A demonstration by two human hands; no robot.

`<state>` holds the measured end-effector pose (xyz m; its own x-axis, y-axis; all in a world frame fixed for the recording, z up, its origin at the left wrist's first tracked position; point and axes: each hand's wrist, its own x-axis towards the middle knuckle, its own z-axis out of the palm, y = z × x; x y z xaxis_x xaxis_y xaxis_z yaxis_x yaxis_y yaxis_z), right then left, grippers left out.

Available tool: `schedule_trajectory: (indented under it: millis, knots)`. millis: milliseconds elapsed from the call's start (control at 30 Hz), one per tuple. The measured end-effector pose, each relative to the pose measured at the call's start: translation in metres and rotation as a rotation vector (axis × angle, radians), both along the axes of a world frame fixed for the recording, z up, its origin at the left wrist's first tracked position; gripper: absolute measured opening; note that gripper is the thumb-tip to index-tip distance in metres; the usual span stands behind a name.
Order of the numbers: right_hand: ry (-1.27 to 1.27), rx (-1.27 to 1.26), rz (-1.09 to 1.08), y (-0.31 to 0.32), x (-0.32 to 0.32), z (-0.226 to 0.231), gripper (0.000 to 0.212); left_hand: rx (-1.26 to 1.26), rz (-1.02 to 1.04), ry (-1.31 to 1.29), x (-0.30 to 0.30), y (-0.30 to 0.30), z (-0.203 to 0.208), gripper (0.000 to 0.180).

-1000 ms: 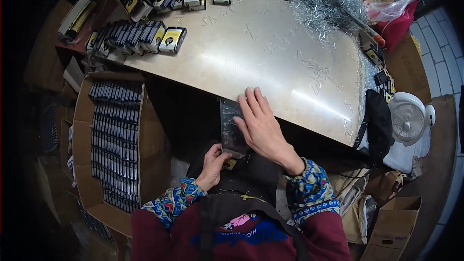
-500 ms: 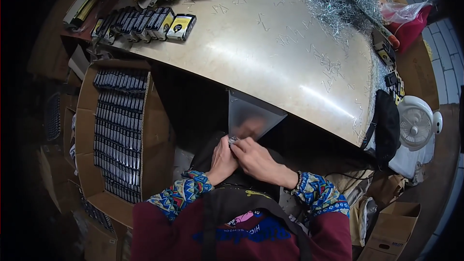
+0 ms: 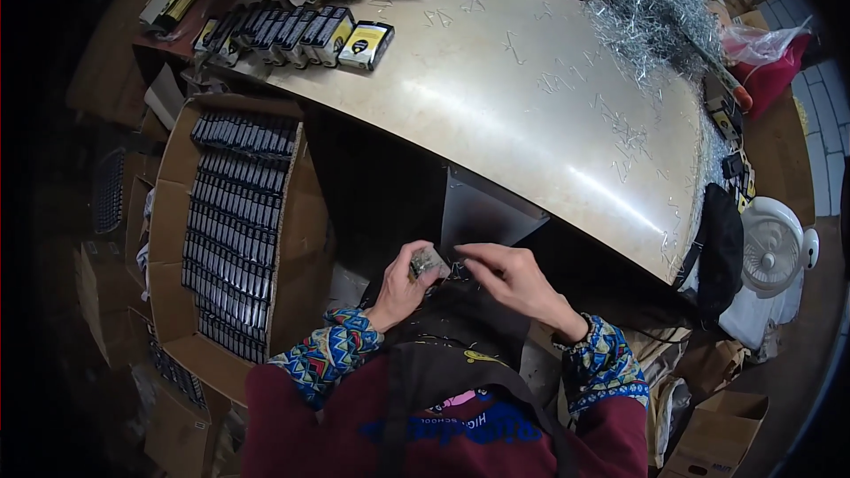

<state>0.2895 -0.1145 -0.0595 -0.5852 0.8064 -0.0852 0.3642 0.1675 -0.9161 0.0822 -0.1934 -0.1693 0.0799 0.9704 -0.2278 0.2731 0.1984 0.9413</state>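
Note:
Below the table edge, over my lap, my left hand (image 3: 405, 288) grips a small, pale grey, block-like piece (image 3: 428, 262) between thumb and fingers. Its speckled face points up; I cannot tell what it is made of. Just right of it, apart from the block, is my right hand (image 3: 516, 281), its thumb and forefinger drawn toward each other. Thin bright strands show under those fingertips, too small to name. Across the tabletop (image 3: 425, 102) lie scattered bent wire pieces (image 3: 627, 137), with a big tangled heap of wire (image 3: 651, 18) at the far right.
A row of small black-and-yellow boxes (image 3: 365, 44) stands at the table's left end, with more along the back. On my left, an open carton (image 3: 168, 243) holds packed rows of dark boxes (image 3: 235, 235). A white fan (image 3: 768, 246) stands right of the table, near a black cloth (image 3: 719, 252).
My hands were together, both at the small piece. Now the right hand has drawn away to the right, and the block shows plainly in my left. The view has shifted slightly.

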Motion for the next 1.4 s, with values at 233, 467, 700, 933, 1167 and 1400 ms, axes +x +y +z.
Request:
schedule_trajectory:
  millis: [233,467,700,933,1167,1400]
  knots:
    - [-0.045,-0.031,-0.133,0.009,-0.001,0.015,0.021,0.312,0.065,0.091,0.026,0.034,0.050,0.088]
    - [-0.146,0.415,-0.127,0.008,-0.010,0.016,0.015,0.610,-0.005,0.322,0.030,0.051,0.061,0.087]
    - [-0.237,0.381,-0.110,0.015,-0.006,0.016,0.016,0.550,-0.176,0.190,0.029,0.057,0.066,0.092]
    - [-0.290,0.545,-0.173,0.054,0.025,0.034,0.011,0.559,-0.001,0.241,-0.028,0.138,0.116,0.069]
    - [-0.164,0.325,-0.265,0.063,0.026,0.056,0.012,0.391,0.464,0.970,-0.068,0.225,0.119,0.035]
    - [-0.186,0.370,-0.399,0.080,0.036,0.047,0.012,0.830,0.467,1.142,-0.051,0.215,0.132,0.047]
